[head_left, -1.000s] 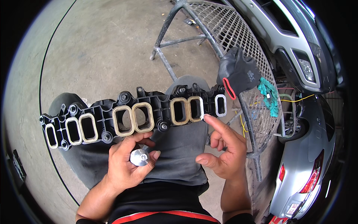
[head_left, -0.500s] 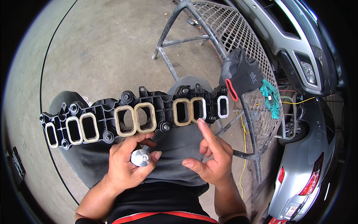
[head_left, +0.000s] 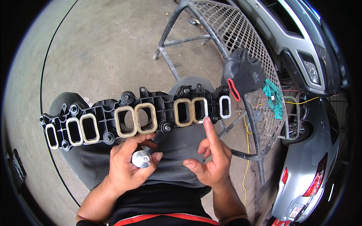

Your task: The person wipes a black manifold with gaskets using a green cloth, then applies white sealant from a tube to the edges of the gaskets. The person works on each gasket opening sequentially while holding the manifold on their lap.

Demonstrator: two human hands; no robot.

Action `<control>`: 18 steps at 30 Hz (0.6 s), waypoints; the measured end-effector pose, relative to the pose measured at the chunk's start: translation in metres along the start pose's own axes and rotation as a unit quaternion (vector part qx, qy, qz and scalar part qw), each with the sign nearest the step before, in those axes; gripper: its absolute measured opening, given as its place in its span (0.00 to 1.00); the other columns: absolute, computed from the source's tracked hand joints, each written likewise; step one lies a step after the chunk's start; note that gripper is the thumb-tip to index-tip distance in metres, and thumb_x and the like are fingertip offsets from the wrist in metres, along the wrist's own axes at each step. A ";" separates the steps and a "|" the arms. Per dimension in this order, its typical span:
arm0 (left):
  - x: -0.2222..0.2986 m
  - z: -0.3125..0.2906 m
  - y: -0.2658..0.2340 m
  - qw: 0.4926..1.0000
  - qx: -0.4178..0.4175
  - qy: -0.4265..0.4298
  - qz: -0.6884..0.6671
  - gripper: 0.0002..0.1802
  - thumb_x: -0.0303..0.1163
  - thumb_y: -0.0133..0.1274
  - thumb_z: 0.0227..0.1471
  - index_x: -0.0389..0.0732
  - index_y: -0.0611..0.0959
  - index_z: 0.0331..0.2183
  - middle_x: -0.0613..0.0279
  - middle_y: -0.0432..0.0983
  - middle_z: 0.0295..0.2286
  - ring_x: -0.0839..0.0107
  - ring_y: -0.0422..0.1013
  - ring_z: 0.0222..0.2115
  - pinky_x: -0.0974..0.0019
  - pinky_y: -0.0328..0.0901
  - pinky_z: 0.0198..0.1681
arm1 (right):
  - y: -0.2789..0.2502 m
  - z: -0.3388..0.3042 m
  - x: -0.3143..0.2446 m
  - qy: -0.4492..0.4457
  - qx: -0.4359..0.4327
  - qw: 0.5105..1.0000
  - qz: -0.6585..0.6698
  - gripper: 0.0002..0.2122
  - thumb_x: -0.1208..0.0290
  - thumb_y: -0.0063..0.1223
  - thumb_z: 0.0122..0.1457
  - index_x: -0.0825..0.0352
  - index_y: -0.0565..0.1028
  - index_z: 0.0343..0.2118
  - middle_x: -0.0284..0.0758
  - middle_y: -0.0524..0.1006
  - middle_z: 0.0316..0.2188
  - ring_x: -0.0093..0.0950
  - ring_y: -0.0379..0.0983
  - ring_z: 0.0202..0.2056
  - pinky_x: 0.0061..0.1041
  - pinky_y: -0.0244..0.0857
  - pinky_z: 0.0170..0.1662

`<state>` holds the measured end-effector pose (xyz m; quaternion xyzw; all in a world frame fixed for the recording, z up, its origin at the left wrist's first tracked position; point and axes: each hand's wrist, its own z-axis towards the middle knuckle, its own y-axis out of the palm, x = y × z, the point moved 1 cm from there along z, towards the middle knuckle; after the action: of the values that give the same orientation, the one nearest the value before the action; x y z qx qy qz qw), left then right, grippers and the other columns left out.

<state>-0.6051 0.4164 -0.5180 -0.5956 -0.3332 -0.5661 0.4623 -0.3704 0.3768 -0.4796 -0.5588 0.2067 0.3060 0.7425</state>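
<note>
A long black plastic intake manifold (head_left: 164, 109) lies across my thighs, its row of oval ports facing up. Tan gaskets (head_left: 183, 123) rim most ports. Whitish paste coats the gasket at the far right end (head_left: 230, 107) and the right side of the one beside it. My left hand (head_left: 126, 162) is closed around a silver tube (head_left: 141, 159), below the middle ports, fingertips at the manifold's near edge. My right hand (head_left: 214, 160) holds nothing. Its index finger is stretched out, the tip on the lower right corner of the partly coated gasket; thumb apart, other fingers curled.
To the right stands a metal mesh rack (head_left: 241, 30) on tubular legs. A black glove (head_left: 243, 71) with a red cuff and a teal rag (head_left: 274, 100) lie on it. A yellow cord (head_left: 247, 158) runs along the floor. Farther right is a silver car (head_left: 299, 165).
My right index fingertip has slid slightly up and right along the gasket's lower corner. The manifold has shifted a touch left. My left hand keeps its hold on the tube.
</note>
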 end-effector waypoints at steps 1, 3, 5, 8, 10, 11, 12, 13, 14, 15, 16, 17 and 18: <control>0.000 0.000 0.000 1.000 0.000 -0.001 0.002 0.26 0.21 0.67 0.49 0.30 0.79 0.51 0.53 0.85 0.34 0.73 0.81 0.32 0.70 0.73 0.36 | 0.001 0.000 0.000 -0.004 -0.019 1.000 -0.017 0.49 0.39 0.69 0.53 0.79 0.67 0.66 0.33 0.77 0.25 0.22 0.68 0.21 0.23 0.62 0.23; 0.000 0.000 0.000 1.000 0.001 0.004 0.002 0.26 0.21 0.67 0.49 0.30 0.79 0.51 0.53 0.85 0.34 0.73 0.81 0.32 0.70 0.73 0.36 | 0.003 -0.002 0.000 -0.015 -0.040 0.998 -0.050 0.49 0.39 0.69 0.53 0.79 0.68 0.65 0.33 0.78 0.26 0.22 0.67 0.21 0.23 0.62 0.23; -0.001 0.001 0.001 1.000 0.006 0.014 0.004 0.26 0.21 0.67 0.49 0.30 0.78 0.51 0.53 0.85 0.34 0.73 0.81 0.32 0.70 0.73 0.36 | 0.004 -0.003 0.000 -0.028 -0.008 1.000 -0.001 0.49 0.38 0.69 0.53 0.79 0.68 0.65 0.32 0.77 0.25 0.21 0.67 0.20 0.22 0.60 0.22; -0.001 0.000 0.002 0.999 0.031 0.006 -0.007 0.26 0.23 0.70 0.47 0.33 0.81 0.49 0.55 0.85 0.32 0.71 0.82 0.29 0.69 0.74 0.33 | 0.001 -0.004 0.001 -0.023 0.013 1.000 -0.008 0.47 0.38 0.70 0.52 0.78 0.72 0.62 0.28 0.71 0.22 0.20 0.65 0.20 0.21 0.58 0.21; -0.001 0.000 0.001 1.000 0.028 0.010 -0.003 0.26 0.23 0.71 0.47 0.33 0.81 0.49 0.55 0.85 0.32 0.70 0.82 0.29 0.68 0.74 0.33 | -0.002 -0.003 0.002 -0.029 0.032 0.999 -0.022 0.45 0.38 0.71 0.51 0.76 0.73 0.60 0.27 0.69 0.21 0.20 0.65 0.20 0.21 0.57 0.21; -0.001 0.000 0.001 1.000 0.026 0.011 -0.001 0.26 0.23 0.71 0.47 0.33 0.81 0.49 0.55 0.85 0.32 0.70 0.82 0.29 0.68 0.74 0.33 | -0.003 -0.002 0.002 -0.022 0.035 0.999 -0.034 0.44 0.38 0.72 0.50 0.75 0.75 0.58 0.28 0.69 0.21 0.20 0.65 0.21 0.21 0.57 0.21; -0.001 0.000 0.001 1.000 0.025 0.012 -0.001 0.26 0.23 0.71 0.47 0.34 0.81 0.49 0.55 0.85 0.31 0.70 0.82 0.29 0.68 0.74 0.33 | -0.004 -0.001 0.002 -0.018 0.030 0.999 -0.042 0.43 0.39 0.72 0.50 0.75 0.75 0.58 0.28 0.70 0.22 0.21 0.66 0.21 0.22 0.58 0.22; -0.001 0.000 0.001 1.000 0.024 0.013 0.000 0.27 0.23 0.71 0.47 0.34 0.81 0.49 0.56 0.85 0.31 0.70 0.82 0.29 0.68 0.74 0.34 | -0.006 0.001 0.001 -0.014 0.024 0.998 -0.050 0.43 0.39 0.72 0.50 0.74 0.75 0.57 0.28 0.70 0.22 0.21 0.66 0.21 0.22 0.59 0.22; -0.001 0.000 0.001 1.000 0.023 0.014 0.000 0.27 0.23 0.71 0.47 0.34 0.81 0.49 0.56 0.85 0.31 0.69 0.82 0.28 0.68 0.74 0.34 | -0.008 0.002 0.000 -0.009 0.018 0.998 -0.059 0.43 0.39 0.73 0.50 0.74 0.76 0.57 0.28 0.71 0.22 0.21 0.66 0.21 0.22 0.59 0.22; 0.000 0.000 0.000 1.000 0.024 0.011 0.000 0.27 0.24 0.71 0.47 0.34 0.81 0.49 0.56 0.85 0.31 0.69 0.82 0.29 0.67 0.74 0.34 | -0.009 0.005 0.000 -0.010 0.013 0.998 -0.059 0.42 0.40 0.73 0.50 0.74 0.76 0.57 0.29 0.71 0.23 0.22 0.66 0.21 0.23 0.60 0.23; 0.000 0.000 0.000 1.000 0.024 0.008 0.000 0.27 0.24 0.71 0.47 0.34 0.81 0.49 0.56 0.85 0.31 0.69 0.82 0.29 0.67 0.74 0.34 | -0.010 0.007 -0.001 -0.010 0.007 0.998 -0.061 0.42 0.40 0.73 0.49 0.74 0.76 0.56 0.29 0.71 0.23 0.22 0.66 0.21 0.23 0.61 0.23; 0.000 0.000 0.000 1.000 0.024 0.005 0.000 0.27 0.24 0.71 0.47 0.34 0.81 0.49 0.56 0.85 0.31 0.69 0.82 0.29 0.67 0.74 0.34 | -0.010 0.009 -0.002 -0.009 0.002 0.998 -0.067 0.42 0.40 0.73 0.49 0.74 0.76 0.56 0.29 0.72 0.23 0.23 0.67 0.21 0.23 0.62 0.24; 0.000 0.000 0.000 1.000 0.025 0.007 -0.001 0.27 0.24 0.71 0.46 0.34 0.81 0.49 0.56 0.85 0.31 0.69 0.82 0.29 0.67 0.74 0.34 | -0.009 0.011 -0.003 -0.009 -0.002 0.998 -0.066 0.42 0.40 0.73 0.49 0.74 0.76 0.56 0.30 0.72 0.23 0.23 0.67 0.21 0.24 0.63 0.24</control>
<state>-0.6053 0.4162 -0.5182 -0.5798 -0.3447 -0.5621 0.4786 -0.3667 0.3847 -0.4678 -0.5699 0.1621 0.2615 0.7619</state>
